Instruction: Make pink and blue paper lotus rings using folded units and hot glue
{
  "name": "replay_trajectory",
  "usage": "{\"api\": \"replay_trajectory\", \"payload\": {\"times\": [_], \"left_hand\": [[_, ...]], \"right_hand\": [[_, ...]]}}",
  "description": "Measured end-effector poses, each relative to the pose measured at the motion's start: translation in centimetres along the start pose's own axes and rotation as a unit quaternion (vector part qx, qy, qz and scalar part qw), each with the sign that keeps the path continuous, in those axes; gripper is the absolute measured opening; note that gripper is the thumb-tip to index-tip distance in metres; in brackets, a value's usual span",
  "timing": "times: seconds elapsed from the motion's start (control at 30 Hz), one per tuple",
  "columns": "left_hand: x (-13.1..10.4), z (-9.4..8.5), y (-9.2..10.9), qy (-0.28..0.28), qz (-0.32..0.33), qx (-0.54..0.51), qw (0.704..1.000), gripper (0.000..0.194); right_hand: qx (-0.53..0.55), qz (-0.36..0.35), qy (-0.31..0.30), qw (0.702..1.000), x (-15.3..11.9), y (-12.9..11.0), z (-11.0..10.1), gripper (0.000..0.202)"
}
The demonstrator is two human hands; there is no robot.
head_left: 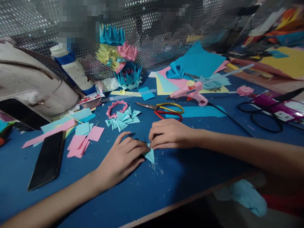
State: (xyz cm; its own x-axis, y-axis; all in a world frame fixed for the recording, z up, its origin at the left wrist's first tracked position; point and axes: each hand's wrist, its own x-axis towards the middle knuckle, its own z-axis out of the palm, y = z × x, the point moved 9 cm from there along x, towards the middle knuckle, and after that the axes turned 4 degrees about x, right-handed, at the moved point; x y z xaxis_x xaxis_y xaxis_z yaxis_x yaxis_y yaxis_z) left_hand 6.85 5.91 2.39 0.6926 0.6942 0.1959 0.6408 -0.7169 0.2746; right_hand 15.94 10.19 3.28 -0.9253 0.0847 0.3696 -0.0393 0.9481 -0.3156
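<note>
A small light-blue paper triangle (pixel 150 155) with a crease lies on the blue table between my hands. My left hand (pixel 123 155) comes from the lower left, its fingertips on the paper's left edge and the outer fingers raised. My right hand (pixel 169 134) reaches in from the right with curled fingers, their tips gripping the paper's upper corner. Its thumb is partly hidden. Just behind them lie a cluster of folded light-blue paper pieces (pixel 123 119), a pink paper ring (pixel 117 107) and scissors (pixel 152 106) with yellow and red handles.
At left are a black phone (pixel 47 160), pink paper squares (pixel 78 146), a white bag (pixel 26 76) and a bottle (pixel 74 69). Folded paper crowns (pixel 128 74) stand against the perforated metal panel (pixel 80 19). A pink glue gun (pixel 190 92) and black-handled scissors (pixel 266 110) lie rightward.
</note>
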Motion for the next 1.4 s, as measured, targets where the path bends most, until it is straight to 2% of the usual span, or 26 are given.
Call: {"api": "replay_trajectory", "payload": {"times": [0.2,0.47,0.6,0.9,1.0,1.07,1.13,1.2,1.33,1.4], "left_hand": [[1.2,-0.3,-0.5,-0.006,0.006,-0.079,0.997,0.014],[0.5,-1.0,0.1,0.021,0.101,-0.033,0.994,0.032],[0.4,-1.0,-0.3,0.014,0.101,-0.051,0.993,0.025],[1.0,-0.7,-1.7,-0.022,0.055,-0.113,0.992,0.014],[1.0,-0.7,-1.8,-0.019,0.044,-0.111,0.993,0.013],[0.9,-1.0,-2.1,0.0,0.014,-0.09,0.996,0.013],[0.7,-1.1,-2.5,0.015,-0.039,-0.063,0.997,0.02],[0.5,-0.9,-2.7,0.012,-0.09,-0.05,0.995,0.027],[0.6,0.0,-2.3,-0.015,-0.14,-0.094,0.986,0.012],[0.8,0.3,-2.2,-0.016,-0.151,-0.12,0.981,0.007]], "right_hand": [[0.013,-0.012,0.006,1.0,-0.1,-0.1,-0.1,0.022],[0.008,-0.047,-0.019,0.999,-0.3,-1.1,0.0,0.022],[-0.019,-0.071,-0.032,0.997,-0.3,-2.0,0.5,0.02],[-0.036,-0.085,-0.054,0.994,-0.2,-2.9,1.6,0.022],[-0.028,-0.077,-0.057,0.995,-0.2,-2.8,1.7,0.023],[-0.013,-0.067,-0.059,0.996,-0.1,-2.7,1.6,0.023],[0.013,-0.056,-0.057,0.997,-0.1,-2.5,1.6,0.021],[0.059,-0.031,-0.037,0.997,0.0,-2.1,1.3,0.018],[0.146,0.085,0.046,0.984,0.1,0.3,0.2,0.017],[0.153,0.127,0.035,0.979,0.1,1.0,0.5,0.022]]}}
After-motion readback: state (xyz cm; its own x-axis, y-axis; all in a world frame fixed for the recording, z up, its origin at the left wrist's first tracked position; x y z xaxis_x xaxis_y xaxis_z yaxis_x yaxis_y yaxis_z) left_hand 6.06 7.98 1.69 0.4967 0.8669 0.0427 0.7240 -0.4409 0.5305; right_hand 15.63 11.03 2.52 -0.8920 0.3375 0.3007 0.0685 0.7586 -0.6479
